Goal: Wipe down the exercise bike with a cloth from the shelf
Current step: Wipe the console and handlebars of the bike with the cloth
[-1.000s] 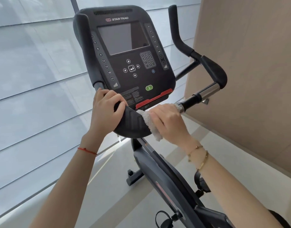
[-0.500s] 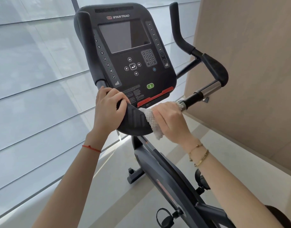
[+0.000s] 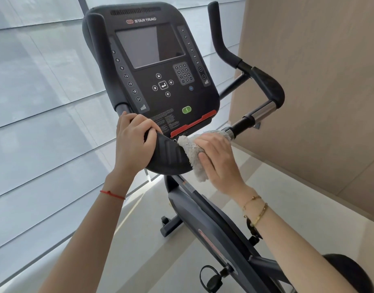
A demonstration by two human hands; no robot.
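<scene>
We are standing at the exercise bike and we already have the cloth with us, so the trip to the shelf is done. Our right hand presses the fluffy pale cloth against the right side of the dark curved grip that sits just under the console. The fingers lie over the cloth and the thumb tucks in below, so the hand is wrapped around it. Part of the cloth reaches up to the start of the right handlebar, touching the black bar there. Our left hand is curled around the left end of the same grip, holding on tight to keep things steady. The two hands are near each other but not touching, with the middle of the grip between them. We think we are in the middle of the job. We cannot tell which parts are clean already, because nothing looks wet or dusty. It seems a lot may be left: the screen and buttons, the tall side handles, the shiny metal bar, the long frame going down, and the pedal near the floor. The dark seat peeks in at the bottom right corner, and that may need a wipe too.
</scene>
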